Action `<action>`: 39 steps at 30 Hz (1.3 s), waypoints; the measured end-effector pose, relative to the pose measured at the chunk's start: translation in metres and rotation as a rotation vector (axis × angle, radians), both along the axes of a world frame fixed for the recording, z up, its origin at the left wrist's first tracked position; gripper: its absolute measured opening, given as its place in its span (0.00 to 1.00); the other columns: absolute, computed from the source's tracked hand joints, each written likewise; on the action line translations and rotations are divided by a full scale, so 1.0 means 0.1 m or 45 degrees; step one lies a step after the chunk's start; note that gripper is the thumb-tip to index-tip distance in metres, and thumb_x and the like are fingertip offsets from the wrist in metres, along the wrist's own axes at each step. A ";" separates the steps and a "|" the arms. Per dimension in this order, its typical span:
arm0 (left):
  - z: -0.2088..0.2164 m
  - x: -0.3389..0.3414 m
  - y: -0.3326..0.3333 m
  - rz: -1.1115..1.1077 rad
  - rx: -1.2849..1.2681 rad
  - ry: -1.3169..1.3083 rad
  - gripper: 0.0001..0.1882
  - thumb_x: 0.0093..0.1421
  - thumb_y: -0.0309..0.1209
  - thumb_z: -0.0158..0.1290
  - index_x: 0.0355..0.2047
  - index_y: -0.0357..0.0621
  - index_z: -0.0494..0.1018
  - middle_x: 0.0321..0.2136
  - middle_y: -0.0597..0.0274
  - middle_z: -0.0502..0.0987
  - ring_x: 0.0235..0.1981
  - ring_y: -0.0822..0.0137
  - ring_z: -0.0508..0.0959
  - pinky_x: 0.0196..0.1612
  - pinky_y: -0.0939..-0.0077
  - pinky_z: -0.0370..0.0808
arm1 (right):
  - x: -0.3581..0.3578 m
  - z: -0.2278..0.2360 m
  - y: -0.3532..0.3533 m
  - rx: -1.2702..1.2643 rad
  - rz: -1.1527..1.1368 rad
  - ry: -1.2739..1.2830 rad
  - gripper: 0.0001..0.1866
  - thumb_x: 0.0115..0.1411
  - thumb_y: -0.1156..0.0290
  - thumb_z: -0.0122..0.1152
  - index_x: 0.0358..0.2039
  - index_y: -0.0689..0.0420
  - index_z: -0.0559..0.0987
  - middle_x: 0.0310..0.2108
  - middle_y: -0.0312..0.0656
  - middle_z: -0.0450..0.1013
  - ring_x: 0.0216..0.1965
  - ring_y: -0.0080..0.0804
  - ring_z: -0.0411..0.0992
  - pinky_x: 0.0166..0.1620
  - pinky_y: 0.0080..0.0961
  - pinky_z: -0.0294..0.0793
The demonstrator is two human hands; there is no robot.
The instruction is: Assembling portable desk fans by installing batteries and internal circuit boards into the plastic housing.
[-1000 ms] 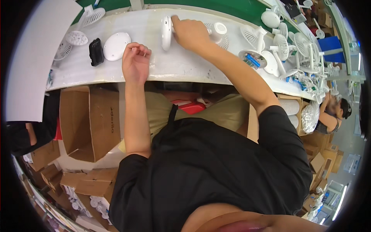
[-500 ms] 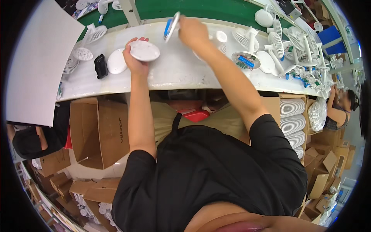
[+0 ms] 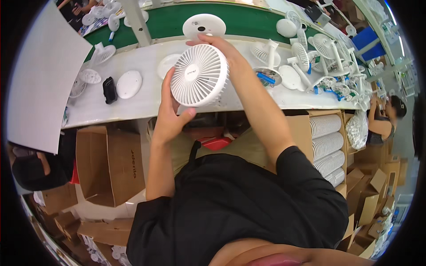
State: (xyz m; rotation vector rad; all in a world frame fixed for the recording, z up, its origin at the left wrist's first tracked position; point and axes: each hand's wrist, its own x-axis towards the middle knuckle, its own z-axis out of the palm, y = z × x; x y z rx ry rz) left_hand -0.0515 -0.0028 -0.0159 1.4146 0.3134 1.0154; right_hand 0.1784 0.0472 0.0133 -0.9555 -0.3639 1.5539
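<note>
I see the long white workbench point(image 3: 133, 102) running left to right, with the green conveyor belt point(image 3: 248, 20) beyond it. I hold a white round fan head point(image 3: 199, 75) lifted above the bench's near edge, grille tipped toward me (probably so I can look it over). My left hand point(image 3: 171, 117) is curled around its lower left rim; my right hand point(image 3: 226, 53) clasps the top from behind. Loose white discs point(image 3: 128, 84), a black part point(image 3: 108, 90) and more fan parts point(image 3: 310, 57) lie nearby; nothing blocks my hands.

Right hand point(image 3: 230, 57) palm hidden behind white fan point(image 3: 199, 75); fan rear unseen, perhaps uncovered.
</note>
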 end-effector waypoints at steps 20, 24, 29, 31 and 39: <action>-0.48 -2.70 -0.86 1.506 -0.336 -0.345 0.26 0.52 0.21 0.62 0.52 0.33 0.69 0.47 0.49 0.76 0.46 0.59 0.78 0.47 0.71 0.78 | -1.71 -0.30 -0.43 0.229 1.132 -0.616 0.13 0.65 0.70 0.53 0.46 0.62 0.76 0.36 0.43 0.73 0.38 0.28 0.73 0.44 0.21 0.74; -0.50 -3.60 -0.78 1.720 -0.441 -0.479 0.24 0.57 0.27 0.62 0.52 0.33 0.70 0.49 0.46 0.74 0.48 0.56 0.77 0.48 0.65 0.79 | -1.57 -0.35 -0.18 0.416 0.753 -1.103 0.10 0.62 0.74 0.50 0.42 0.61 0.77 0.26 0.37 0.70 0.30 0.22 0.67 0.35 0.16 0.67; -0.37 -4.25 -0.34 1.942 -0.434 -0.395 0.25 0.57 0.32 0.63 0.52 0.33 0.70 0.48 0.44 0.74 0.47 0.54 0.78 0.46 0.63 0.81 | -1.45 -0.73 -0.06 0.725 0.485 -1.580 0.09 0.61 0.75 0.51 0.40 0.59 0.77 0.22 0.33 0.67 0.25 0.20 0.61 0.31 0.15 0.62; -0.73 -3.44 0.16 1.954 -0.501 -0.503 0.26 0.56 0.33 0.64 0.52 0.33 0.71 0.47 0.44 0.75 0.46 0.54 0.78 0.44 0.64 0.82 | -0.61 -0.75 0.27 0.734 0.536 -1.655 0.09 0.61 0.76 0.51 0.40 0.59 0.77 0.22 0.33 0.67 0.25 0.20 0.61 0.31 0.14 0.61; -0.26 -3.17 1.02 1.907 -0.651 -0.420 0.29 0.53 0.38 0.66 0.50 0.33 0.73 0.40 0.44 0.78 0.37 0.56 0.82 0.35 0.65 0.84 | -0.18 -0.80 0.26 0.624 0.590 -1.419 0.08 0.59 0.77 0.55 0.39 0.58 0.78 0.22 0.31 0.67 0.23 0.18 0.59 0.30 0.13 0.59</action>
